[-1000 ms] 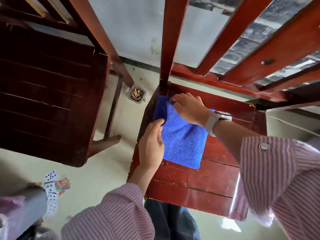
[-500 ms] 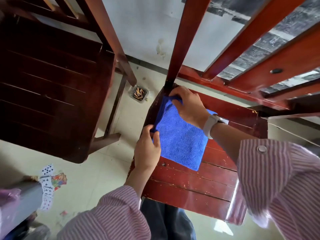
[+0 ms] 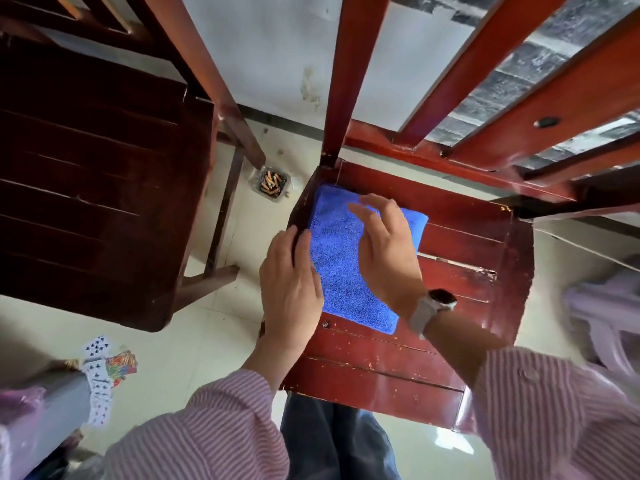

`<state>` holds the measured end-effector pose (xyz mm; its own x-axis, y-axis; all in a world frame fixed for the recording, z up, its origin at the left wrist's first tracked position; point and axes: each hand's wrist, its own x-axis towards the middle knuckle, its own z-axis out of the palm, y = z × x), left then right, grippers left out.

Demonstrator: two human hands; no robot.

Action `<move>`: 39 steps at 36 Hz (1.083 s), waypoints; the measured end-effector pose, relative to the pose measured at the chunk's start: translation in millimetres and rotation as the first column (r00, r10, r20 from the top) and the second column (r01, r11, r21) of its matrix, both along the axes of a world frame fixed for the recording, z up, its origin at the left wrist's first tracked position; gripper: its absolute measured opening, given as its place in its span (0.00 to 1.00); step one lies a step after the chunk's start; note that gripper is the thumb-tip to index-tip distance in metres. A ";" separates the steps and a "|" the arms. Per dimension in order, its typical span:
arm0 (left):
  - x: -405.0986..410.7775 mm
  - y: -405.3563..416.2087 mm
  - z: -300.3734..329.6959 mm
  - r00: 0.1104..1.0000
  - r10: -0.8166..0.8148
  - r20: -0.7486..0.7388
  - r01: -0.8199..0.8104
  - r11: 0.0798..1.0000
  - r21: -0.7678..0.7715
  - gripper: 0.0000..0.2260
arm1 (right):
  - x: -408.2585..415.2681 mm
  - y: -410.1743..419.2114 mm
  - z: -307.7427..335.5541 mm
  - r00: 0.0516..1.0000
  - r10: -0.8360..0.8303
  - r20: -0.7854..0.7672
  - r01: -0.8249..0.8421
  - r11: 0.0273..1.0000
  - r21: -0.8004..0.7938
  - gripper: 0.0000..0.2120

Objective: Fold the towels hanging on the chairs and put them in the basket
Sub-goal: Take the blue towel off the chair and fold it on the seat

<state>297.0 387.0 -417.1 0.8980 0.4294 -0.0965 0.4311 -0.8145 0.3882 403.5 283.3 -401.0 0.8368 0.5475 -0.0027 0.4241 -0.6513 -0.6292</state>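
Fingers (image 3: 367, 216) of the right hand (image 3: 388, 251) are lying straight, flat on the folded blue towel (image 3: 343, 271); left hand (image 3: 291, 289) is resting loosely against its left edge (grip unclear). Towel is sitting at the red chair seat's (image 3: 467, 265) back-left corner. Advice: smooth outward, keeping edges aligned, before lifting.

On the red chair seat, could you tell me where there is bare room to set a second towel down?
The red chair seat is bare right of the blue towel and along its near planks. The far-left corner is crowded: towel, left hand and right hand.
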 end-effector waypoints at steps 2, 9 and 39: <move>5.0 -3.0 -1.0 0.978 -0.206 -0.033 0.208 0.977 0.047 0.21 | -14.7 -19.4 -7.3 0.994 0.039 0.104 -0.032 0.997 -0.070 0.20; 26.1 4.3 -28.7 0.914 -0.336 -0.229 0.363 0.927 0.092 0.24 | -23.0 -32.9 -40.4 0.977 0.049 0.207 0.036 0.921 -0.387 0.21; 105.1 12.8 -9.4 0.860 -0.473 -0.191 0.496 0.863 0.097 0.14 | -68.0 -74.2 9.1 0.476 -0.701 -0.531 0.522 0.711 -0.471 0.13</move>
